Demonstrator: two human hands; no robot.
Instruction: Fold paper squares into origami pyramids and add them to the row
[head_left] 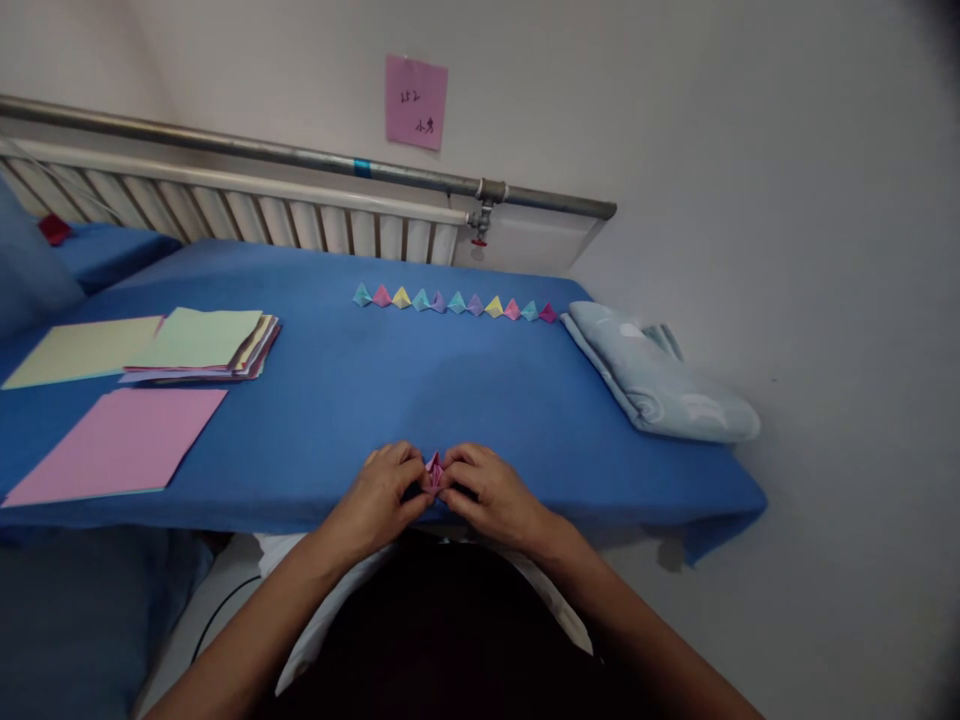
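Note:
Between my two hands is a small pink folded paper piece (434, 472), pointed at the top, near the front edge of the blue-covered table (360, 400). My left hand (384, 492) pinches its left side with thumb and fingers. From the other side my right hand (491, 490) grips it the same way. Fingertips hide part of the folds. Farther back on the cloth stands a row of several small folded paper pieces (457, 302) in teal, pink, yellow and purple.
At the left lie a stack of coloured paper (196, 340), pale yellow sheets (82, 350) and pink sheets (124, 440). A folded light-blue blanket (660, 375) rests at the right end. Behind the table run a radiator (285, 215) and a metal pipe (300, 158); a pink note (416, 102) hangs above.

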